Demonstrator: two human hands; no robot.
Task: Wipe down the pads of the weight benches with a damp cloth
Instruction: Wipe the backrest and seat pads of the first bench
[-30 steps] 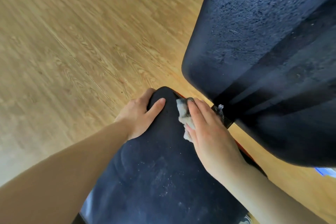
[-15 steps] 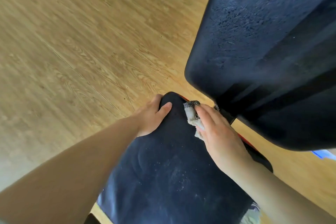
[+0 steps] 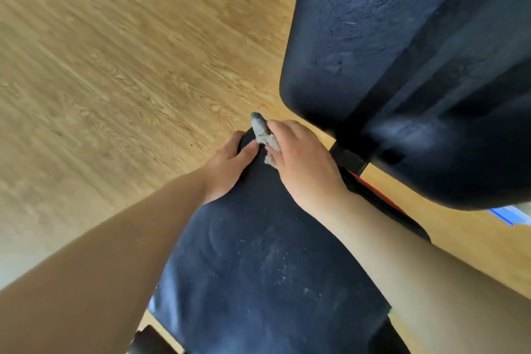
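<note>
You're in a gym. Two dark padded bench pads [image 3: 388, 46] stand on a wood-look floor [image 3: 115, 52]. A metal frame [image 3: 349, 158] joins them.

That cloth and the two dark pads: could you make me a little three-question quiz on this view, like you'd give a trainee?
1. True or false: the right hand holds the grey cloth.
2. Where does the left hand rest? A) on the wooden floor B) on the narrow far end of the seat pad C) on the back pad
3. Fill in: the pale specks lie on the ____ pad.

Key: 1 true; 2 B; 3 seat.
</note>
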